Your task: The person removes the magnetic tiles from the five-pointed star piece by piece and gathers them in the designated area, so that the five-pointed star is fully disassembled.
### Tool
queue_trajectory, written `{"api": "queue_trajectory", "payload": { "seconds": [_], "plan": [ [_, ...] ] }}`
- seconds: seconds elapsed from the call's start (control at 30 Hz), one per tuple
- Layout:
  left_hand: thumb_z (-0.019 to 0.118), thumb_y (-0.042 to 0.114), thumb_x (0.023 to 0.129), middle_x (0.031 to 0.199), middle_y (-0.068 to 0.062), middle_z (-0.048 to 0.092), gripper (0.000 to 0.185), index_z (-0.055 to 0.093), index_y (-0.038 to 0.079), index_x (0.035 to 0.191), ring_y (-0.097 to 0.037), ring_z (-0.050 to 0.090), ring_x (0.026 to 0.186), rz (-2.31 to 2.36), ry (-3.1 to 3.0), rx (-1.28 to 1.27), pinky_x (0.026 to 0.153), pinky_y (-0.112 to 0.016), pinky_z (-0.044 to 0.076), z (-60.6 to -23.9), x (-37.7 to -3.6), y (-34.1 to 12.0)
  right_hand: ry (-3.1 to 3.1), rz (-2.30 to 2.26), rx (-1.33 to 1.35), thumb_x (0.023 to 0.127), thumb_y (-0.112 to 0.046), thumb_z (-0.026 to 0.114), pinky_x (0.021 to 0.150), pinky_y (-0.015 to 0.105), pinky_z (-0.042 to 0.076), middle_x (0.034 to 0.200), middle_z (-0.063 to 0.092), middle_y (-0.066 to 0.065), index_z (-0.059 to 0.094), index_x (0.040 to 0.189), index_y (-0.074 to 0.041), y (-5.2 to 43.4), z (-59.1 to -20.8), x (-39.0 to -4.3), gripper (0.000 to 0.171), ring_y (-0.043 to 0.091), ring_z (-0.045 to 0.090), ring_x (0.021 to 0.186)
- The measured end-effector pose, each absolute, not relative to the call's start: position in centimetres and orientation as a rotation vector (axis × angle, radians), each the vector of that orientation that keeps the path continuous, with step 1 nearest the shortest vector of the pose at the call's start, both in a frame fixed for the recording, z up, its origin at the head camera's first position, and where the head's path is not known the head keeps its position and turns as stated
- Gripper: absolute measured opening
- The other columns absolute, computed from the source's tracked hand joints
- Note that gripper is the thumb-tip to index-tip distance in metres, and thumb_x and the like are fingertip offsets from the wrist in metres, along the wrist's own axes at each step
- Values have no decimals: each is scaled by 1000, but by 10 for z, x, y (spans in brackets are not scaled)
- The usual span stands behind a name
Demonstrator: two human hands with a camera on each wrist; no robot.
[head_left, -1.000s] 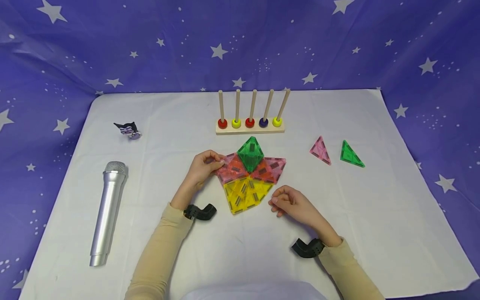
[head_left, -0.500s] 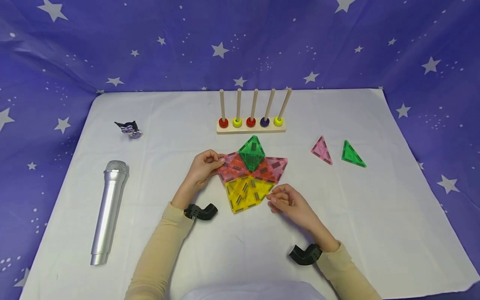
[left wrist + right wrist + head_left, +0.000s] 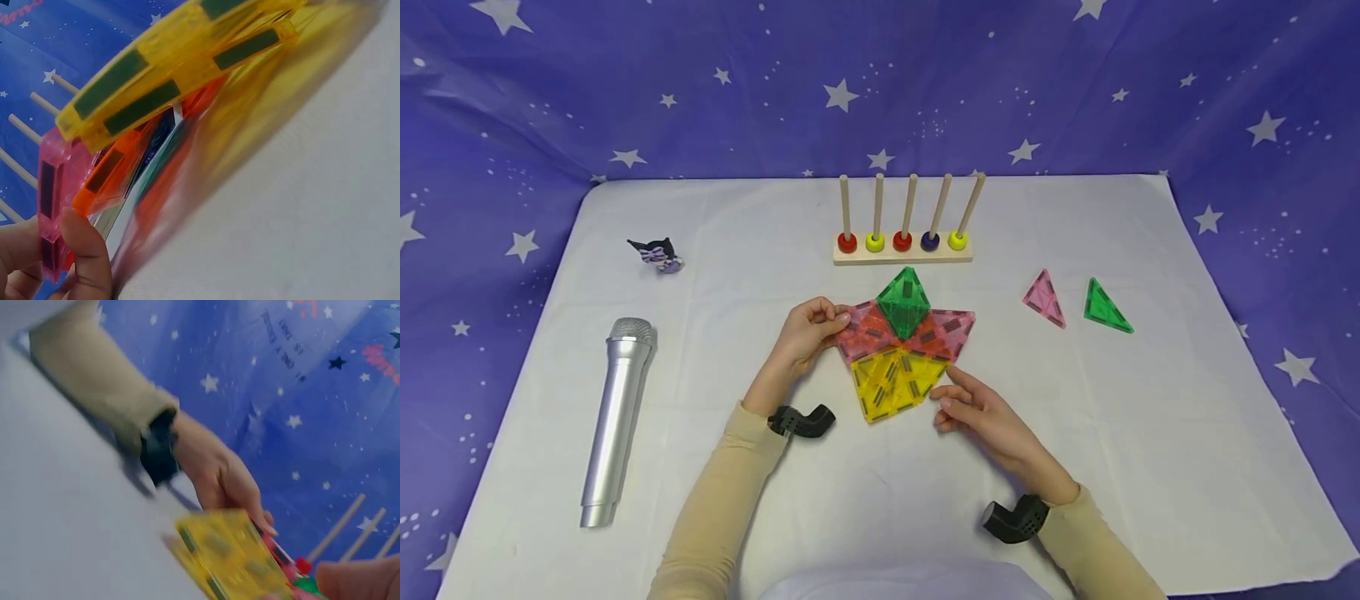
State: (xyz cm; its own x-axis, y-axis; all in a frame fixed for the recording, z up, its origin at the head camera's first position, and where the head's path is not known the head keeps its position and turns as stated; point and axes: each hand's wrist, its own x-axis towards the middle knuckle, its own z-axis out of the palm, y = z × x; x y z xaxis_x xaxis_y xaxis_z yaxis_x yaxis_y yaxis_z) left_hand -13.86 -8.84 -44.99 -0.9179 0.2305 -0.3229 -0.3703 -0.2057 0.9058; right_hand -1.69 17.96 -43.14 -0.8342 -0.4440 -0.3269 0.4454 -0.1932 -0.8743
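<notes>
Magnetic tiles [image 3: 904, 350], joined into a flat cluster of pink, orange, green and yellow panels, lie on the white cloth [image 3: 1150, 433] between the two hands. The pink corner is pinched by the left hand [image 3: 805, 333], thumb on top. The right hand [image 3: 981, 408] is held open, its straight fingertips touching the yellow edge. Stiff, light, smooth plastic is judged likely; joints may part, so the edges are best gripped.

1. A blue-violet cloth [image 3: 550, 92] printed with white stars hangs as the backdrop and runs down both sides.
2. A white sheet [image 3: 1150, 433] covers the table, lightly creased.
3. The light is even and soft, with faint shadows.
</notes>
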Motion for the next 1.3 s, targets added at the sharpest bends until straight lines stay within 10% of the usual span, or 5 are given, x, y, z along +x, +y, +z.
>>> {"api": "queue_trajectory", "payload": {
  "seconds": [0.77, 1.3],
  "plan": [
    [63, -4, 82, 105, -21, 60, 21, 45, 2, 72, -10, 56, 75, 2048, 1953, -57, 54, -17, 43, -450, -139, -87, 2726, -1064, -316, 83, -19, 66, 51, 24, 32, 82, 40, 6, 34, 137, 2, 160, -429, -17, 66, 10, 35, 58],
    [64, -3, 81, 110, -25, 57, 20, 46, -1, 74, -9, 54, 75, 2020, 1955, -12, 59, -17, 43, -448, -137, -88, 2897, -942, -422, 75, -18, 75, 60, 31, 39, 102, 48, 13, 52, 118, 3, 152, -433, -32, 53, 17, 41, 68]
  ]
}}
